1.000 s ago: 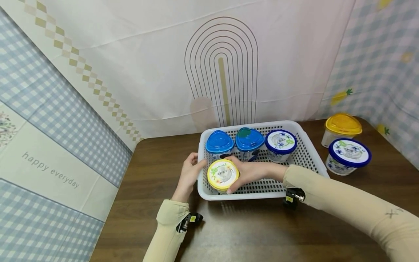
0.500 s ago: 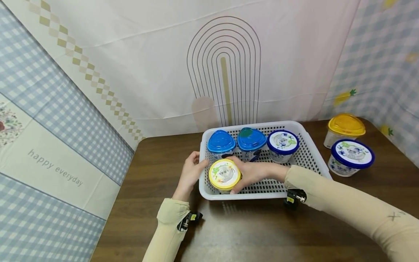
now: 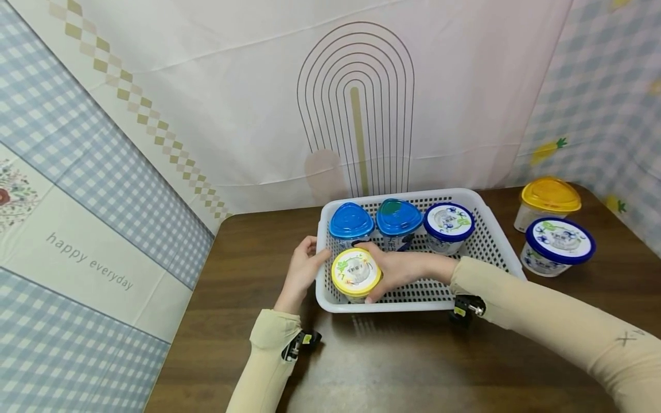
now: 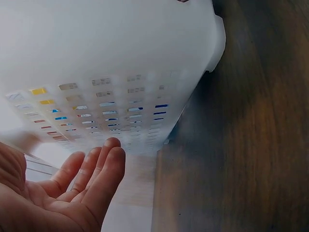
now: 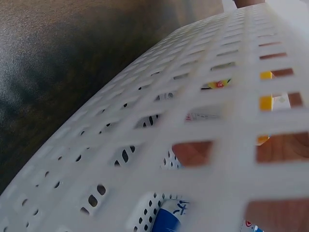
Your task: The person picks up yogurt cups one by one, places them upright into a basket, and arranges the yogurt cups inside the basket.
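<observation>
In the head view my right hand (image 3: 400, 269) grips a small round tub with a yellow-rimmed white lid (image 3: 356, 272), fingers behind it and thumb at its front. The tub sits in the front left corner of a white perforated plastic basket (image 3: 413, 307). My left hand (image 3: 301, 269) is at the basket's left side, thumb by the rim and fingers outside. The left wrist view shows these fingers (image 4: 104, 179) loosely extended beside the basket wall (image 4: 120, 48). Through the basket's holes, the right wrist view shows parts of my right hand (image 5: 193, 152) and a blue-and-white tub (image 5: 169, 220).
Along the basket's back stand two tubs with blue rounded-triangular lids (image 3: 352, 221) and a round tub with a blue-rimmed lid (image 3: 449, 221). Right of the basket are a yellow-lidded tub (image 3: 550, 195) and another blue-rimmed tub (image 3: 560, 241). A cloth backdrop (image 3: 248, 115) rises behind the wooden table (image 3: 248, 258).
</observation>
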A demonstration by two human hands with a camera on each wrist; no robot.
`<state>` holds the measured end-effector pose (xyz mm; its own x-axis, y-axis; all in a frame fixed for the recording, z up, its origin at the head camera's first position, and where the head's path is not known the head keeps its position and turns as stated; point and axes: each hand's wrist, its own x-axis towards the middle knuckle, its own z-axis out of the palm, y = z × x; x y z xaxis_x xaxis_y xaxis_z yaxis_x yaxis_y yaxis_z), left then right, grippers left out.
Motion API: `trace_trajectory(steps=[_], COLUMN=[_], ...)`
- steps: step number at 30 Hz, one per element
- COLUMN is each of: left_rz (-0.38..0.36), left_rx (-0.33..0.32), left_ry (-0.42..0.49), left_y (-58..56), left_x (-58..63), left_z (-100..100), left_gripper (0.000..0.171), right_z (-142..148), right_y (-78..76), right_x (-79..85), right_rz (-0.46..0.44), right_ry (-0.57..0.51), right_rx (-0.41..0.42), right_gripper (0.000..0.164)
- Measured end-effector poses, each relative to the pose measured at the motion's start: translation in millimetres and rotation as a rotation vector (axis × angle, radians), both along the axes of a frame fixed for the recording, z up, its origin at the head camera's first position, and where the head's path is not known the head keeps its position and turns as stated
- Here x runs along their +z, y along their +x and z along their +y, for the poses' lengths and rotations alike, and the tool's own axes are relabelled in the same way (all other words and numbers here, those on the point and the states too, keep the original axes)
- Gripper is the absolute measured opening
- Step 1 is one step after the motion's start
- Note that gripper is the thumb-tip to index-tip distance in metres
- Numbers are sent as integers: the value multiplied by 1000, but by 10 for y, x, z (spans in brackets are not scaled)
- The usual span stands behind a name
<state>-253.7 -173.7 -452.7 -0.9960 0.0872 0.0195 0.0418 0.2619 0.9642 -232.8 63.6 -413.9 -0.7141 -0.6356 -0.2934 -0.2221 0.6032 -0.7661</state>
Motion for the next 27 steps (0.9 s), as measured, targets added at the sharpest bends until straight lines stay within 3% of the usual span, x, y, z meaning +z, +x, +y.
trace_trajectory(steps=[13,27], left_rz=[-25,-44], left_rx=[8,29], left_ry=[5,10], left_y=[-7,-8], left_x=[-13,-22], left_z=[-6,-28], left_gripper=[29,28], right_z=[3,18], right_y=[22,32], right_x=[52,143], right_rz=[69,66], right_ry=[57,76], right_rx=[13,13], right_gripper=[126,120])
